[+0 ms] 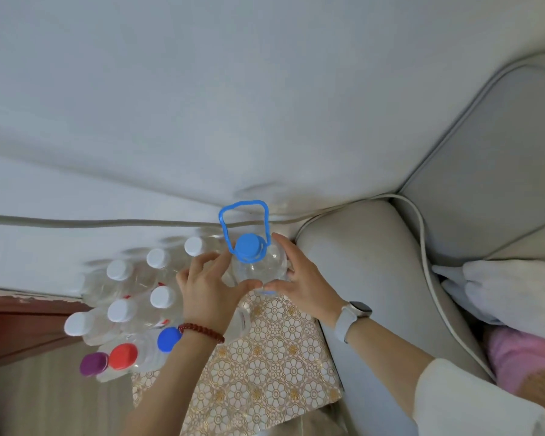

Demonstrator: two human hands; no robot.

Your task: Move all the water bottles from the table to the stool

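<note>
A large clear water bottle (258, 262) with a blue cap and a raised blue carry handle stands at the far end of a surface covered in a gold floral cloth (274, 357). My left hand (211, 291) and my right hand (299, 281) clasp its shoulders from either side. To the left stand several smaller clear bottles with white caps (161, 298), packed close together. Nearer me are a blue-capped bottle (169, 339), a red-capped bottle (123, 357) and a purple-capped bottle (93, 364). One more bottle is partly hidden under my left wrist.
A light grey sofa (375, 278) with a padded arm lies right of the cloth. A white cushion (510, 287) and a pink item (523, 357) sit at the far right. A white wall fills the upper view. Dark red wood (19, 322) shows at the left.
</note>
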